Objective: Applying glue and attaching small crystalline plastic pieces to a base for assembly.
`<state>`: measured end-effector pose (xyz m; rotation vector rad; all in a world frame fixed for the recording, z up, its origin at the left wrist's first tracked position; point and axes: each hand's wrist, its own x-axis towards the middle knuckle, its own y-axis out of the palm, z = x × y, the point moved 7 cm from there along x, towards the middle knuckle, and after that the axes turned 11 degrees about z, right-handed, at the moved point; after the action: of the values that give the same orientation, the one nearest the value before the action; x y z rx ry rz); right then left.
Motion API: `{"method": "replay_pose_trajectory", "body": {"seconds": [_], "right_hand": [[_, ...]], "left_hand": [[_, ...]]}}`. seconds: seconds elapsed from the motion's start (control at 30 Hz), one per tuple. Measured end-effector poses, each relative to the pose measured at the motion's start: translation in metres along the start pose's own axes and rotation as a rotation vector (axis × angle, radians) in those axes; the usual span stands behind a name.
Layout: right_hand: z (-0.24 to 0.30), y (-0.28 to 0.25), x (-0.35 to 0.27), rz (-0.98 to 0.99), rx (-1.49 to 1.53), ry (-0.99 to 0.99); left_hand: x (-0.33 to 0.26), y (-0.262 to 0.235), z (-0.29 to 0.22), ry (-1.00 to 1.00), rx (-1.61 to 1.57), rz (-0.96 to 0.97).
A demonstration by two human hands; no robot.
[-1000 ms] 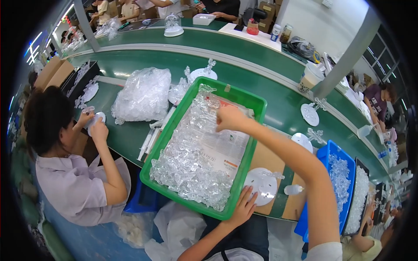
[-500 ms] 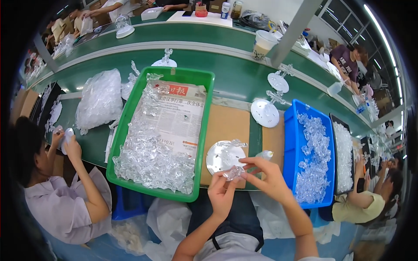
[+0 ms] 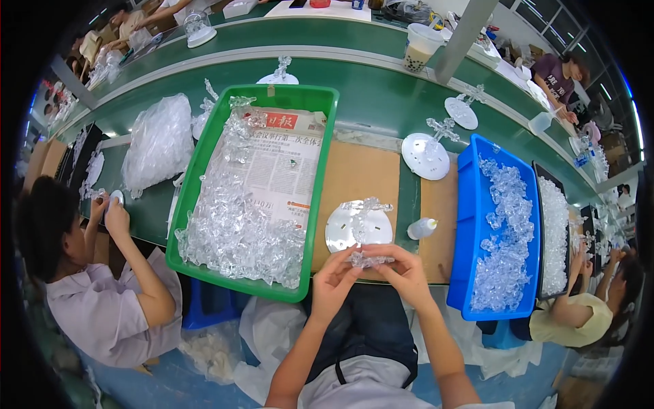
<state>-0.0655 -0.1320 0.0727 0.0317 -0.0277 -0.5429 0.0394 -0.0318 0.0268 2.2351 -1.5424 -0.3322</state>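
Note:
Both of my hands pinch small clear plastic pieces at the near edge of the bench. My left hand closes on them from the left, and my right hand grips from the right, fingertips almost meeting. The exact shape of the pieces is partly hidden by my fingers. Just beyond lies a shiny white round disc on brown cardboard, with a clear branching plastic piece on its far side. A small white squeeze bottle stands to the right of the disc.
On the left, a green tray holds clear plastic pieces over newspaper. A blue bin of similar pieces stands right. Farther back are white discs with clear pieces, a bulging plastic bag and a drink cup. Co-workers sit on both sides.
My right hand has swung lower and turned inward, from reaching over the piece to gripping beside my left hand. The squeeze bottle, partly covered before, now shows fully. The whole view has shifted slightly.

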Motion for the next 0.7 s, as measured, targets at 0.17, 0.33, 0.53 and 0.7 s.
{"method": "replay_pose_trajectory", "body": {"seconds": [0.17, 0.33, 0.53, 0.7], "right_hand": [[0.013, 0.005, 0.002, -0.129, -0.041, 0.004], [-0.032, 0.000, 0.006, -0.234, 0.192, 0.210], [-0.027, -0.006, 0.009, -0.419, 0.074, 0.140], [-0.025, 0.023, 0.014, -0.399, -0.212, 0.160]], "left_hand": [[0.000, -0.001, 0.001, 0.168, 0.191, -0.082], [-0.006, -0.004, -0.003, 0.241, 0.672, -0.204], [-0.019, 0.005, 0.011, 0.142, 1.540, -0.021], [-0.028, 0.033, 0.017, 0.177, 1.567, -0.240]]}}
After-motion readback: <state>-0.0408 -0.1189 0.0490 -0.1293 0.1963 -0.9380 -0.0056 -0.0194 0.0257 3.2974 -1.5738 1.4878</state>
